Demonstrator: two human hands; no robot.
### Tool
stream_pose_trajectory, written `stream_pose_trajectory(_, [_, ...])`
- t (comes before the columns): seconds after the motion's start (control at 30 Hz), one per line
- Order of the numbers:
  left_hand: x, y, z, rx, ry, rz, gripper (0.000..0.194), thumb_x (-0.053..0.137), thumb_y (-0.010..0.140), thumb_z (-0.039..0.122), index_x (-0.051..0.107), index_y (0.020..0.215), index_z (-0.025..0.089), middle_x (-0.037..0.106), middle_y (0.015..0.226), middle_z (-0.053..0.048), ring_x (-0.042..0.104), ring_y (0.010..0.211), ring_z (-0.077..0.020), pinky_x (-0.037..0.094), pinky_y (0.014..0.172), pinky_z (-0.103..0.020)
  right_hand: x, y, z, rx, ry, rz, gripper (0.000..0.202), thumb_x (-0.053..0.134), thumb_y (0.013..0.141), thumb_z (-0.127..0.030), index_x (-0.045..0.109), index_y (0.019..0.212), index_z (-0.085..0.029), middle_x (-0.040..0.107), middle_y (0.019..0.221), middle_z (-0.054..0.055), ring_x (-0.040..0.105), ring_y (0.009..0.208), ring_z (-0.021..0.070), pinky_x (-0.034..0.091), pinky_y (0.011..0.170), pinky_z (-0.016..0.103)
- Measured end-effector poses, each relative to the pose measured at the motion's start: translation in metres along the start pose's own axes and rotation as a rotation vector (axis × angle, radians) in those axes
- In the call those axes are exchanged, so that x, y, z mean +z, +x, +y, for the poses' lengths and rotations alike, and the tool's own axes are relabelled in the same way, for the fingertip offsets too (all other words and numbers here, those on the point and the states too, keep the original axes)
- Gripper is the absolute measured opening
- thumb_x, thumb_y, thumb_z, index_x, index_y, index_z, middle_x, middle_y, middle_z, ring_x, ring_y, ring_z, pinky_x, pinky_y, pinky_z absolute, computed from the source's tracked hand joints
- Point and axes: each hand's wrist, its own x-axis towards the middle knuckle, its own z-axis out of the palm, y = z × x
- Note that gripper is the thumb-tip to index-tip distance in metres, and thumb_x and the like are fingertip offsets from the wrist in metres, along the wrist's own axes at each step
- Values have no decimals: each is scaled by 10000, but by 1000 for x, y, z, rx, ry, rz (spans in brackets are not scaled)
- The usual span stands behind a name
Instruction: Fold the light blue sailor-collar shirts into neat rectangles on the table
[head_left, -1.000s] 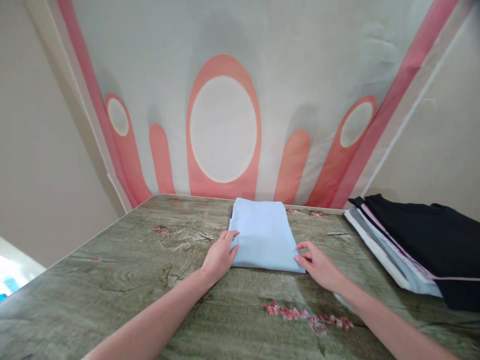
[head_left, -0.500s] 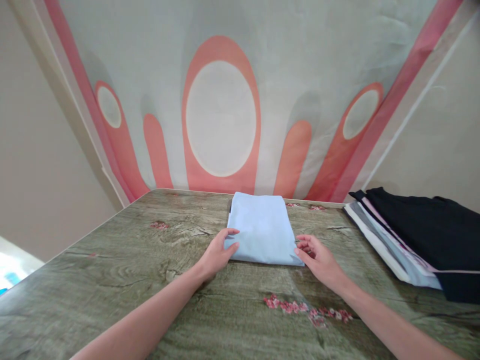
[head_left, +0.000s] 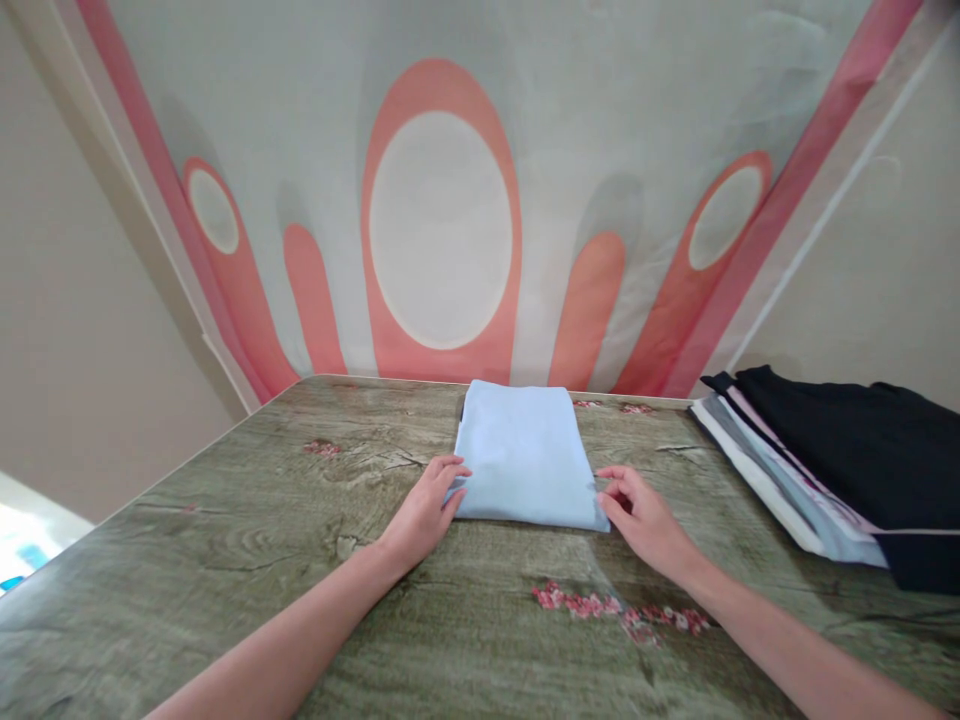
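A light blue folded cloth (head_left: 525, 450) lies flat near the far edge of the wood-patterned table (head_left: 247, 600). At its left side is my left hand (head_left: 429, 505), thumb and fingers apart, the fingertips touching the cloth's left edge. My right hand (head_left: 637, 512) is at the lower right corner, its fingers curved and parted, with the tips at the cloth's right edge. Neither hand has the cloth visibly clasped. A small dark bit shows at the cloth's upper left edge.
To the right, a stack of folded clothes (head_left: 847, 450) has a black garment on top and white, grey and pink ones beneath. Behind the table hangs a pale sheet (head_left: 555, 130) with red and pink shapes. Pink flowers are printed on the tabletop.
My left hand has shifted slightly left, its fingers now nearer the cloth's edge. My right hand's finger and thumb have drawn slightly outward. The view has tilted a little; the cloth looks unmoved.
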Motion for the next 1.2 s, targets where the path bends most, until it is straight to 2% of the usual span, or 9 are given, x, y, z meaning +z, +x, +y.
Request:
stream_pose_trajectory(0.2, [-2,0,-5,-32,35,6,228,485,827,215,550,1045,226,495,1125,-70,508,1041,-204,416,927,-366,2,1,-1,27,43,13,262,495,769,-301,455,1004,-192,547,690,-18,521,600,135,419,559,255])
stream_pose_trajectory(0.4, [-2,1,-5,-102,-25,33,212,491,820,240,563,1019,224,513,1121,-66,547,796,-159,477,739,-316,1,-1,-9,46,123,-61,349,521,763,-344,435,1064,-190,546,661,-32,503,574,129,400,546,246])
stream_pose_trajectory(0.47, [-2,3,-7,-138,-79,45,203,519,803,262,575,993,218,526,1122,-64,551,797,-158,476,701,-294,1,-2,-12,52,145,-88,402,529,760,-361,427,1110,-192,565,703,-23,508,600,132,398,559,249])
stream_pose_trajectory(0.6, [-4,5,-6,-208,-165,-21,274,562,783,320,566,1036,214,581,1064,-40,560,753,-146,469,674,-272,1,-3,-12,66,137,-153,497,546,762,-378,400,1199,-191,580,731,-19,493,601,134,384,563,254])
stream_pose_trajectory(0.67, [-7,4,-2,-209,-188,-80,305,568,783,327,558,1069,223,599,1044,-26,568,751,-144,469,695,-275,1,-3,-12,73,152,-200,571,565,756,-372,359,1254,-186,575,710,-26,488,585,133,376,549,252])
stream_pose_trajectory(0.83, [-8,3,7,-102,-254,-129,246,558,793,274,588,1031,221,594,1099,-36,532,1047,-185,392,937,-312,-2,-4,-12,99,196,-364,857,645,706,-310,153,1399,-199,605,764,-17,529,595,136,402,543,243])
stream_pose_trajectory(1.03, [-5,3,5,-35,-260,-84,174,527,819,226,603,975,210,588,1084,-53,528,1044,-182,379,955,-336,-4,-9,-17,45,156,-455,863,652,698,-274,171,1409,-186,631,1002,49,588,882,204,459,788,329])
stream_pose_trajectory(1.13, [-5,2,6,-24,-238,-48,168,511,830,212,603,970,201,575,1092,-69,519,1053,-191,384,949,-355,-1,-12,-24,-50,109,-400,823,678,665,-264,279,1380,-179,491,1286,93,472,1143,244,356,974,376])
stream_pose_trajectory(1.2, [-6,2,7,-30,-226,-27,165,501,837,202,601,967,197,564,1100,-74,513,1061,-193,392,938,-356,1,-14,-28,-89,64,-384,775,671,668,-256,330,1361,-195,429,1352,79,416,1203,247,296,1024,385])
